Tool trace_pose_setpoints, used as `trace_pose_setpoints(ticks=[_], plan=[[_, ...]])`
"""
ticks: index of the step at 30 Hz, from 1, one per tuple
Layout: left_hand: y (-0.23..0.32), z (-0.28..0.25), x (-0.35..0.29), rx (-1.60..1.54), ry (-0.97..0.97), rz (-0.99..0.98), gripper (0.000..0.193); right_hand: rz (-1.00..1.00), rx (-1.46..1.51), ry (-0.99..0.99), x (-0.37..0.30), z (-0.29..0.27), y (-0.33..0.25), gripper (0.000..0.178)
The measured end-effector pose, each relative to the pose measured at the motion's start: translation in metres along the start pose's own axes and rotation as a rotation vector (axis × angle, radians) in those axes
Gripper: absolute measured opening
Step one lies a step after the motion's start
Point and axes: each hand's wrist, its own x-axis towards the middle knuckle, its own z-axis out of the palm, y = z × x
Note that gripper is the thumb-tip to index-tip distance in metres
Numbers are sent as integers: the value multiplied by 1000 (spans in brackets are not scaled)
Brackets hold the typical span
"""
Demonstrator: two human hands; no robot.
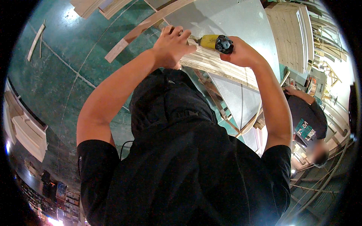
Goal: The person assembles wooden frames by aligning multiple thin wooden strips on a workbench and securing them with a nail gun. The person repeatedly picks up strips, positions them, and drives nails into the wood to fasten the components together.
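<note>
The right hand (239,53) wraps a yellow-and-black power tool (209,41), held level over layered wooden boards (222,64), nose toward the left hand (173,43). That hand spreads at the boards' end, probably steadying them; whether its grip clamps, I cannot tell. Both forearms (124,78) reach forward.
</note>
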Motion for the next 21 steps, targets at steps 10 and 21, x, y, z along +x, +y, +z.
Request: trace_pose_setpoints(ticks=[10, 21], plan=[[0, 2, 10, -13, 20, -2, 72, 5, -56, -21, 0, -12, 4, 35], [-2, -8, 18, -33, -13, -7, 77, -55, 28, 26, 1, -19, 8, 35]])
